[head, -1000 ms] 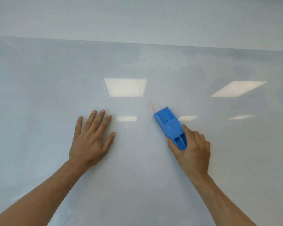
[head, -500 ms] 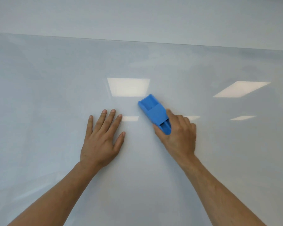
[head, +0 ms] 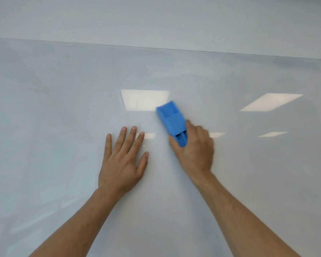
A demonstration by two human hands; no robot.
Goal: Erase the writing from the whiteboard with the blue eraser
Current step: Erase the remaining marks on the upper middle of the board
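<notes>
The right hand (head: 195, 153) is wrapping its fingers around the blue eraser (head: 171, 122), which is lying flat on the whiteboard (head: 63, 108) near its middle. To rub well, it is probably best to press down evenly. The left hand (head: 121, 160) is lying flat just beside it, fingers spread, holding nothing. Both arms are reaching forward. No writing is showing.

Likely office or classroom: large glossy whiteboard (head: 63, 108) reflecting rectangular ceiling light panels (head: 145, 100), plain pale wall (head: 156, 19) beyond fingers.
</notes>
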